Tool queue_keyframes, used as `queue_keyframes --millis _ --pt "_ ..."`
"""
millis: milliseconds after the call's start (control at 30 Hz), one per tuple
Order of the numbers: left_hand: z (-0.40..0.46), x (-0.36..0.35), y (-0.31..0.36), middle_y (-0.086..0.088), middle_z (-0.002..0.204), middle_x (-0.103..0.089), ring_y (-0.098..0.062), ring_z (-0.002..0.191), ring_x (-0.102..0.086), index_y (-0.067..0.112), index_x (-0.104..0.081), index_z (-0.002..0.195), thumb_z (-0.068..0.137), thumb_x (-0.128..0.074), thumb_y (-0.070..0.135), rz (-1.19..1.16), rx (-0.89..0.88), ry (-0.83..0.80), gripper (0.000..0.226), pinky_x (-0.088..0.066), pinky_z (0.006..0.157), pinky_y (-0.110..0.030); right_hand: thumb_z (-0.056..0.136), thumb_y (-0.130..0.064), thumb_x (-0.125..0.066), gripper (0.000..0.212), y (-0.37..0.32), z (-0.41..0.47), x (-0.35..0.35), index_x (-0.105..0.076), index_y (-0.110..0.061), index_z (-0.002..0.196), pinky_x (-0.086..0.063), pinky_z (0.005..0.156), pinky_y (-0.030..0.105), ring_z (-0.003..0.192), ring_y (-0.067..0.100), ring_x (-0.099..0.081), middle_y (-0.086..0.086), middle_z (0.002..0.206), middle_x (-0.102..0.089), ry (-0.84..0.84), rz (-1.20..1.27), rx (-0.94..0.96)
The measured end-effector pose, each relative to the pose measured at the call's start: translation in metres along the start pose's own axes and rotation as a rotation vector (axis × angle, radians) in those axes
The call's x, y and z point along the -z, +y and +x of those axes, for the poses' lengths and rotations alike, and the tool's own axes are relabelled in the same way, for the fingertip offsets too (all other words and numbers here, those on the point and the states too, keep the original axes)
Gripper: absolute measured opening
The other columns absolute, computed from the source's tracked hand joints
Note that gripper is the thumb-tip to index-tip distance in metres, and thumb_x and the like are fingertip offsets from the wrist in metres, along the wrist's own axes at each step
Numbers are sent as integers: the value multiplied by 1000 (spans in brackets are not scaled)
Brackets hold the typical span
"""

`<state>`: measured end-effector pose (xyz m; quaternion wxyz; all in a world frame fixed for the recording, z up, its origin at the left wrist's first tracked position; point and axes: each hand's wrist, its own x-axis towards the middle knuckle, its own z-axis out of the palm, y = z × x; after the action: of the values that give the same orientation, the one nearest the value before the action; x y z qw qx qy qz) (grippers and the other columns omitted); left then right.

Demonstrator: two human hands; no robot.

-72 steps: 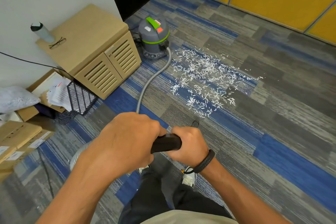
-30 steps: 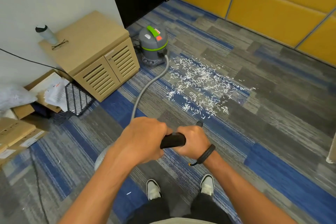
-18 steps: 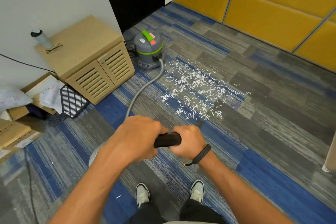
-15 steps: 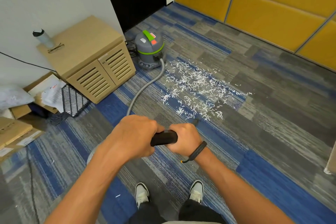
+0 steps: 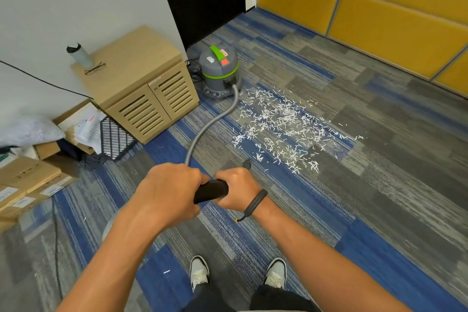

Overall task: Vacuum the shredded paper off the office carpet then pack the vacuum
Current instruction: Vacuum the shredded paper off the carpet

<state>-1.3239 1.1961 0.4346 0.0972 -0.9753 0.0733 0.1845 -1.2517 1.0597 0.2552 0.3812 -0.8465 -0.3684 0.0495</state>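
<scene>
I have both hands on the black handle (image 5: 211, 190), held low in front of me. My left hand (image 5: 169, 191) wraps its near end with the fingers curled round it; my right hand (image 5: 236, 190) grips the far end the same way, a dark band on its wrist. The vacuum (image 5: 219, 71), a grey drum with a green band and green top grip, stands upright on the carpet (image 5: 379, 185) and serves as the reference. The cabinet (image 5: 141, 83) stands just left of the vacuum, a bottle (image 5: 77, 54) and glasses (image 5: 95, 68) on its top. The grey hose (image 5: 215, 119) leaves the vacuum's front, curves toward me across the carpet and passes out of sight behind my left hand. The paper (image 5: 283, 126) lies scattered on the carpet to the vacuum's right and nearer me, beginning just beside the drum's base. A small dark tip (image 5: 246, 164) shows just beyond my right hand, at the near edge of the paper. My shoes (image 5: 200, 271) are on the carpet below the handle.
</scene>
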Motion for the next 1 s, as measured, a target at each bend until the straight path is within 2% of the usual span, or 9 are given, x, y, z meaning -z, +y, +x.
queue_keyframes --millis 167,267,367,500,633,800,900,1000 --pt "-1 6 12 11 65 -43 -13 67 -49 45 -62 124 85 -67 40 7 -19 6 39 -38 61 -27 73 -34 -73 22 3 -12 9 -57 -20 67 -47 49 29 53 15 -59 -6 57 -58 50 37 -8" --pt "-1 15 11 12 65 -49 -8 59 -46 48 -61 114 83 -66 42 -21 -43 -12 32 -35 58 -26 72 -33 -77 26 0 -23 18 -55 -21 65 -45 48 28 51 16 -58 -6 55 -57 92 28 -12" --pt "-2 28 9 13 70 -55 -3 60 -47 49 -61 110 81 -71 45 -47 -70 -56 31 -32 57 -25 72 -36 -75 26 -3 -31 27 -55 -21 65 -45 47 29 50 16 -57 -7 54 -55 110 12 -23" --pt "2 33 19 15 71 -58 -1 61 -48 51 -62 117 82 -72 47 -40 -100 -29 36 -30 55 -22 72 -38 -74 26 0 -39 38 -53 -24 65 -45 48 26 50 13 -57 -10 55 -55 137 -5 -31" --pt "6 28 30 14 66 -48 -7 63 -47 50 -61 124 86 -70 45 8 -87 9 39 -34 59 -25 73 -31 -78 29 7 -34 39 -52 -23 62 -39 47 21 48 13 -55 -9 53 -54 158 7 -25" --pt "23 24 38 11 67 -45 -16 70 -52 39 -64 120 87 -66 37 39 -20 -14 33 -42 63 -29 74 -36 -67 22 24 -12 35 -57 -18 67 -42 48 25 53 13 -56 -5 58 -58 62 63 -45" --pt "28 21 42 10 67 -43 -17 69 -51 35 -65 115 88 -67 36 52 1 -14 27 -41 62 -29 75 -36 -66 20 30 -10 28 -61 -17 71 -49 51 34 56 13 -58 -5 62 -61 18 61 -49" --pt "27 17 48 10 67 -43 -16 68 -52 36 -65 115 88 -67 35 59 -3 2 28 -39 61 -29 77 -36 -66 18 35 -17 26 -61 -19 72 -50 52 35 57 11 -58 -7 63 -61 31 55 -53"
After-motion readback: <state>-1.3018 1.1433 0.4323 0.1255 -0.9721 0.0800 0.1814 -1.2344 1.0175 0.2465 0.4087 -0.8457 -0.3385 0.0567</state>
